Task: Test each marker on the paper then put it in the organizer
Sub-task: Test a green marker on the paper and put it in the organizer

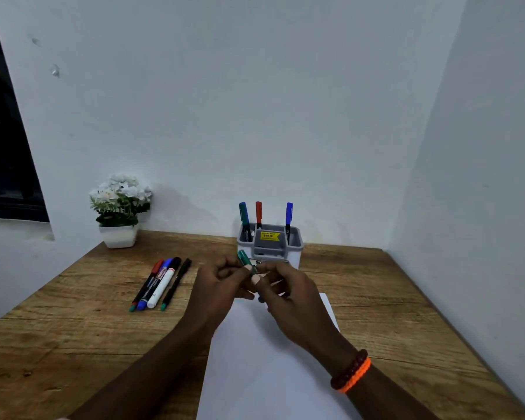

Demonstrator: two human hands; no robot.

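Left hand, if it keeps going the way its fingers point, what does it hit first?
The left hand points right, so it would first meet the green marker it already holds, then the right hand. Depth between the hands is unclear.

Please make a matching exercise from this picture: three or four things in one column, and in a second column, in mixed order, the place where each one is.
Things
1. green-capped marker
2. blue-capped marker
3. white marker
4. flower pot

Places
A. standing in the organizer, at its right end
B. at the back left corner of the table, by the wall
C. held in both hands, left hand and right hand, above the paper
D. lying on the table in the row of markers left of the paper

Pairs: 1-C, 2-A, 3-D, 4-B
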